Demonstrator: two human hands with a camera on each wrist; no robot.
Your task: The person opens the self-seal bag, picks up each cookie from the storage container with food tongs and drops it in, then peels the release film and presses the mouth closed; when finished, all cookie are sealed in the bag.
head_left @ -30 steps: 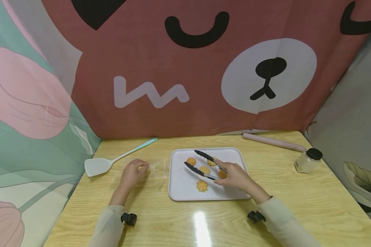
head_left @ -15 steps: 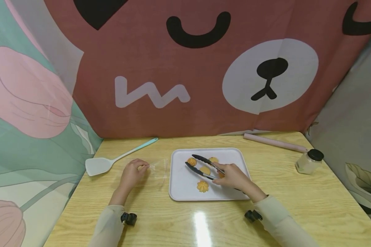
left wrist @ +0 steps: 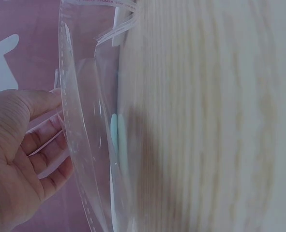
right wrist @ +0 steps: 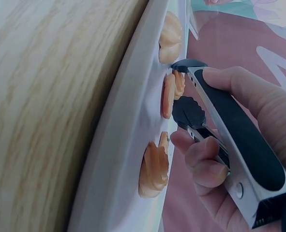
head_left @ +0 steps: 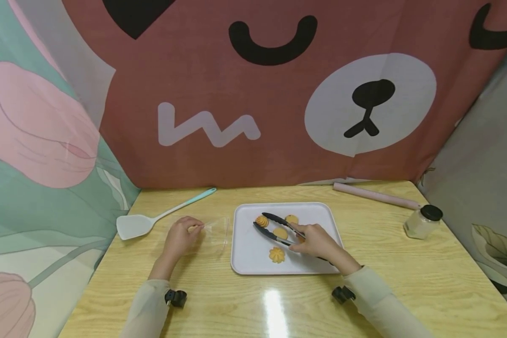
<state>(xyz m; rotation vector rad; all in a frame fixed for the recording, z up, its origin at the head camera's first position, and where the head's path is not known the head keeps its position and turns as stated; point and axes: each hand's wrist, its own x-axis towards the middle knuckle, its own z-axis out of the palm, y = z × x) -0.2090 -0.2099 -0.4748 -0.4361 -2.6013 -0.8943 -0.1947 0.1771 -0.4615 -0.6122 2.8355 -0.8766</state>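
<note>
My left hand (head_left: pixel 183 236) pinches a clear plastic bag (head_left: pixel 216 236) by its edge, just left of the pale tray (head_left: pixel 246 263). The bag's mouth gapes in the left wrist view, where thumb and fingertips hold its side. Over the tray, my right hand (head_left: pixel 318 242) grips black-tipped metal tongs (head_left: pixel 282 240). Their two tips lie either side of a swirled cookie (head_left: pixel 261 221) at the tray's far left, apart from one another. A flat round cookie (head_left: pixel 280 233), a speckled one (head_left: pixel 292 219) and a flower-shaped cookie (head_left: pixel 277 255) lie around. Another, ridged cookie (right wrist: pixel 154 170) is mostly hidden by the right hand from above.
A white spatula (head_left: pixel 135 226) with a turquoise handle lies at the left. At the back right is a pinkish rolling pin (head_left: pixel 376 196), beside a glass jar (head_left: pixel 420 223) with a black lid. A printed cloth (head_left: pixel 279 159) hangs behind the table.
The right hand has shifted slightly left, and the tongs' arms have drawn closer together around the swirled cookie. The left hand and bag have stayed in place.
</note>
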